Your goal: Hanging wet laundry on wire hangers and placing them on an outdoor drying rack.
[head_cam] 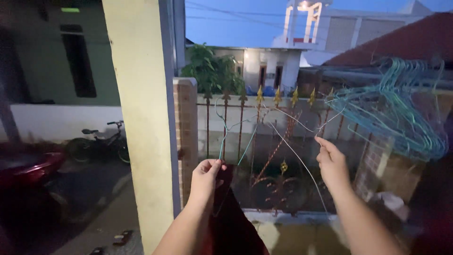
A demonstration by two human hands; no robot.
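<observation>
Before a rusted iron fence point(264, 141), the left hand point(205, 177) pinches a thin teal wire hanger point(225, 130) and a dark red cloth point(231, 222); the right hand point(330, 163) pinches the wire's far end. Step: hanging the cloth, seemingly; threading calls for steadiness.

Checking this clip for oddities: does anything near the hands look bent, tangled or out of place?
Yes. The wire hanger held between the left hand and right hand looks pulled out of shape, its wires splayed unevenly. The bunch of teal hangers at the right hangs in a jumble, hooks overlapping at mixed angles.
</observation>
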